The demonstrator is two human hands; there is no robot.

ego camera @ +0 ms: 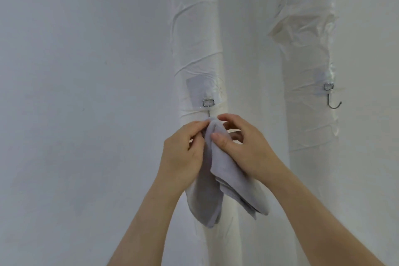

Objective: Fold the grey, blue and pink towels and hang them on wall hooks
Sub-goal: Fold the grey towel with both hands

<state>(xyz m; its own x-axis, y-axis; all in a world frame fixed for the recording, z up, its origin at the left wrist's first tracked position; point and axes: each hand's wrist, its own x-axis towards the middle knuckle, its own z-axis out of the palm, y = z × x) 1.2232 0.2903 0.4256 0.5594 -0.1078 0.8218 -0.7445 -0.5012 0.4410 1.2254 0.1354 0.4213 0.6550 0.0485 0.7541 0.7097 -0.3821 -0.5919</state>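
1. A white wall (75, 71) fills the view.
2. Two upright white columns stand against it, the left column (194, 39) wrapped in creased white sheet, the right column (308, 49) in crinkled clear film.
3. The folded grey towel (226, 179) hangs in front of the left column, its top bunched just under a hook.
4. The left hand (183, 153) pinches the towel's top edge between thumb and fingers.
5. The right hand (244, 147) grips the same bunched top, thumb pressed on the front.
6. The near hook (208, 102) shows only its metal bracket; its curve is hidden behind towel and fingers, so I cannot tell if the towel is caught on it.
7. A bare hook (333, 101) sits on the right column.
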